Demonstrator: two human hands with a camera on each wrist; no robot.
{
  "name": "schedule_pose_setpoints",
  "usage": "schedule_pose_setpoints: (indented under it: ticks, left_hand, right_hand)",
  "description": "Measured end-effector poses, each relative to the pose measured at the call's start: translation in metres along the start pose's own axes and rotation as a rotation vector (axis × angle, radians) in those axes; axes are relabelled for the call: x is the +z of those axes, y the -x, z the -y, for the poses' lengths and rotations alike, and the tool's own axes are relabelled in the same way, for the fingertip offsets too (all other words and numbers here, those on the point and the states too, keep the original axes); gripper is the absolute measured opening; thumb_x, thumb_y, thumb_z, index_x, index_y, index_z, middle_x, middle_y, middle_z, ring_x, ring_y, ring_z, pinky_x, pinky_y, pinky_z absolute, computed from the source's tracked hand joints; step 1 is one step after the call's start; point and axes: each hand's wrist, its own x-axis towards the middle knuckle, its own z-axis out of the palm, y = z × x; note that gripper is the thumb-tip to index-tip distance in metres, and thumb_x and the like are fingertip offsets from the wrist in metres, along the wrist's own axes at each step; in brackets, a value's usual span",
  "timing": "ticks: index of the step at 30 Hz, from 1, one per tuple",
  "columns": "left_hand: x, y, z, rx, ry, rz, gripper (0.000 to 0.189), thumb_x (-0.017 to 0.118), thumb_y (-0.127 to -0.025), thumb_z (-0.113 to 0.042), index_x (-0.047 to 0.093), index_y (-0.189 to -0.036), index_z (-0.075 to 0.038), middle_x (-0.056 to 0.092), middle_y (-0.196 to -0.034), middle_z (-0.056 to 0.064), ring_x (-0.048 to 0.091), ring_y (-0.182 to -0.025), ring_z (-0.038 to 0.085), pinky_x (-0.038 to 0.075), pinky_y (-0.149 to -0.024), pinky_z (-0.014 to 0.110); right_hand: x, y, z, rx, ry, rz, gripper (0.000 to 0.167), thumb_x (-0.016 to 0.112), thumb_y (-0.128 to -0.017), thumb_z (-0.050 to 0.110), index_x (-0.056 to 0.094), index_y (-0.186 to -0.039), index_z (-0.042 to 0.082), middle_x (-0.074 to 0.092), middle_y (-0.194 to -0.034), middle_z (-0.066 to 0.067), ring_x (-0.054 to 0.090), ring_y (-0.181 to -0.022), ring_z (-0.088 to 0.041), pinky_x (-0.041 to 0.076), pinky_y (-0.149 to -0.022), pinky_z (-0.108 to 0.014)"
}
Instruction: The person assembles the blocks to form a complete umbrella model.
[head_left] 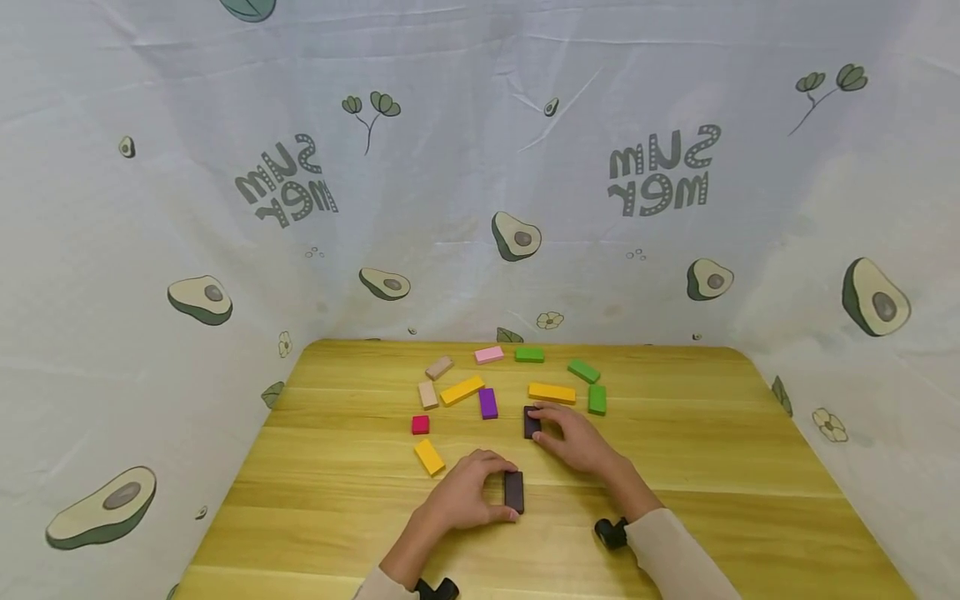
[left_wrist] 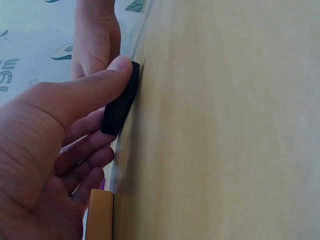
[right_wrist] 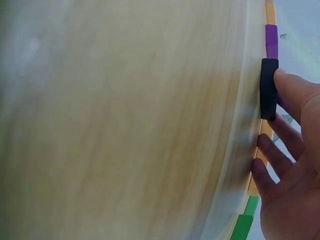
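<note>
Near the front middle of the table (head_left: 315, 517), my left hand (head_left: 467, 493) pinches a black block (head_left: 513, 492) lengthwise, thumb at its near end and fingers at its far end. The left wrist view shows this black block (left_wrist: 121, 102) between thumb and fingertips, close against the tabletop. Farther back and to the right, my right hand (head_left: 576, 442) pinches a second black block (head_left: 532, 422) in the same way. In the right wrist view the thumb meets one end of that black block (right_wrist: 269, 89), while the other fingers spread beyond it.
Behind the hands lie a purple block (head_left: 488, 403), yellow blocks (head_left: 552, 393), green blocks (head_left: 597, 400), a pink block (head_left: 489, 356) and tan blocks (head_left: 428, 395). Left of them are a red block (head_left: 421, 425) and another yellow block (head_left: 430, 457). A printed curtain (head_left: 450, 167) surrounds the table.
</note>
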Motion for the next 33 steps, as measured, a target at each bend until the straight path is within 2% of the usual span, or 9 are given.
schedule_pose_setpoints:
  ticks: [4, 8, 12, 17, 25, 33]
  left_hand:
    - [0.000, 0.001, -0.001, -0.005, 0.001, 0.004, 0.061, 0.086, -0.080, -0.053, 0.068, -0.133, -0.029, 0.064, -0.132, -0.009, 0.057, -0.126, 0.013, 0.049, -0.111, 0.041]
    - [0.001, 0.005, -0.003, -0.026, 0.007, 0.002, 0.070, 0.085, -0.079, -0.057, 0.064, -0.140, -0.028, 0.061, -0.140, -0.005, 0.054, -0.134, 0.019, 0.047, -0.114, 0.045]
    - [0.005, 0.009, -0.005, -0.018, 0.040, -0.010, 0.067, 0.075, -0.088, -0.059, 0.060, -0.145, -0.027, 0.056, -0.147, -0.004, 0.051, -0.139, 0.022, 0.045, -0.115, 0.049]
    - [0.012, 0.012, -0.005, 0.017, 0.043, -0.030, 0.055, 0.066, -0.098, -0.052, 0.060, -0.145, -0.024, 0.056, -0.149, -0.005, 0.051, -0.140, 0.020, 0.045, -0.116, 0.047]
    - [0.011, 0.014, -0.008, 0.035, 0.042, -0.044, 0.054, 0.068, -0.098, -0.047, 0.060, -0.145, -0.021, 0.055, -0.150, -0.003, 0.051, -0.141, 0.020, 0.045, -0.116, 0.045]
    - [0.011, 0.014, -0.009, 0.006, 0.040, -0.034, 0.053, 0.072, -0.097, -0.042, 0.061, -0.144, -0.020, 0.056, -0.148, -0.002, 0.053, -0.140, 0.021, 0.046, -0.115, 0.043]
  right_hand:
    - [0.001, 0.000, -0.001, -0.004, 0.001, -0.006, 0.041, 0.066, -0.102, 0.024, 0.063, -0.141, 0.012, 0.053, -0.154, -0.014, 0.047, -0.143, -0.042, 0.037, -0.117, -0.062]
    - [0.002, 0.000, -0.002, -0.010, 0.004, -0.010, 0.041, 0.066, -0.102, 0.024, 0.064, -0.141, 0.012, 0.053, -0.154, -0.014, 0.047, -0.143, -0.042, 0.037, -0.117, -0.062]
    - [0.004, -0.001, -0.003, -0.017, 0.001, -0.016, 0.041, 0.066, -0.102, 0.024, 0.063, -0.141, 0.012, 0.053, -0.154, -0.014, 0.047, -0.143, -0.041, 0.037, -0.117, -0.062]
    - [0.003, 0.001, -0.004, -0.033, 0.001, -0.028, 0.041, 0.066, -0.102, 0.024, 0.064, -0.141, 0.010, 0.053, -0.153, -0.015, 0.048, -0.143, -0.042, 0.038, -0.116, -0.063]
    - [0.003, 0.001, -0.004, -0.027, 0.012, -0.019, 0.041, 0.066, -0.102, 0.025, 0.064, -0.141, 0.011, 0.053, -0.154, -0.014, 0.048, -0.142, -0.041, 0.038, -0.116, -0.062]
    - [0.003, -0.001, -0.005, -0.018, 0.008, -0.022, 0.042, 0.069, -0.100, 0.025, 0.064, -0.140, 0.012, 0.052, -0.154, -0.014, 0.047, -0.143, -0.041, 0.038, -0.116, -0.062]
